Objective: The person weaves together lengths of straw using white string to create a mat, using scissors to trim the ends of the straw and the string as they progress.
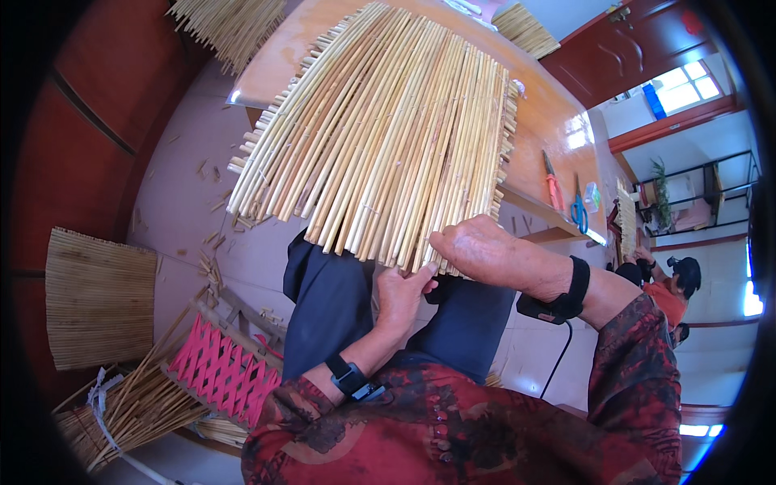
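A mat of pale reed sticks (380, 137) lies across the wooden table, its near end jutting out over my lap. The sticks run side by side away from me, with uneven ends along both sides. My left hand (400, 297) is closed at the near edge, thumb and fingers pinching the stick ends from below. Just to its right, my right hand (473, 249) is curled shut over the mat's near right corner, knuckles up. Whatever its fingertips grip is hidden under the hand.
Red-handled scissors (553, 182) and blue-handled scissors (579, 212) lie on the table (533, 113) at right. A finished-looking mat (101, 299) leans at left, above a tied reed bundle (133, 424) and a pink-strapped stool (222, 368). Another person (675, 287) sits far right.
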{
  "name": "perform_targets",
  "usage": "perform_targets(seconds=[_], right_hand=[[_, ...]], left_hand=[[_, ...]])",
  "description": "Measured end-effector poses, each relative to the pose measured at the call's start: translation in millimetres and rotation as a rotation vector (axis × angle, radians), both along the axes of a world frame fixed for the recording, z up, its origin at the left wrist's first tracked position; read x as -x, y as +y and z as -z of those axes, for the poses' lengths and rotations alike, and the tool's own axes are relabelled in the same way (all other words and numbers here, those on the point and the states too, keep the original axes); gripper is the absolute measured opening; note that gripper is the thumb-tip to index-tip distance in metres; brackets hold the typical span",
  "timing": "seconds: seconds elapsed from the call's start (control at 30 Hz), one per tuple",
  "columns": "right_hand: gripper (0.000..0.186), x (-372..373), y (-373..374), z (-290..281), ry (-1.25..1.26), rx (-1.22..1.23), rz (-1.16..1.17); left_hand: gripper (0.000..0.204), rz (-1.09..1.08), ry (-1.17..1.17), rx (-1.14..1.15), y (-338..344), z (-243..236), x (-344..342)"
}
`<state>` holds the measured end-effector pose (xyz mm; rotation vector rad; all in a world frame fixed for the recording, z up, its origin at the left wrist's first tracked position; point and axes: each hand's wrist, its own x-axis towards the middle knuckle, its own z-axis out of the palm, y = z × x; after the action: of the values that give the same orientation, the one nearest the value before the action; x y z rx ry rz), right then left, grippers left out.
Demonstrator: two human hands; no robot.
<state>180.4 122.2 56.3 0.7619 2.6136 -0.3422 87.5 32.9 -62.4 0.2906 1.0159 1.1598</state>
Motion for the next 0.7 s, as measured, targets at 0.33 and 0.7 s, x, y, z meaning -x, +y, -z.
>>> perform_targets(seconds=[0.33, 0.7], right_hand=[[0.011, 2, -1, 8, 0.043, 0.071, 0.082], [0.014, 3, -4, 12, 0.078, -0.013, 0.078]], left_hand=[[0.013, -0.081, -0.062, 0.023, 1, -1, -3], [0.011, -0.113, -0.113, 0.007, 1, 8, -4]])
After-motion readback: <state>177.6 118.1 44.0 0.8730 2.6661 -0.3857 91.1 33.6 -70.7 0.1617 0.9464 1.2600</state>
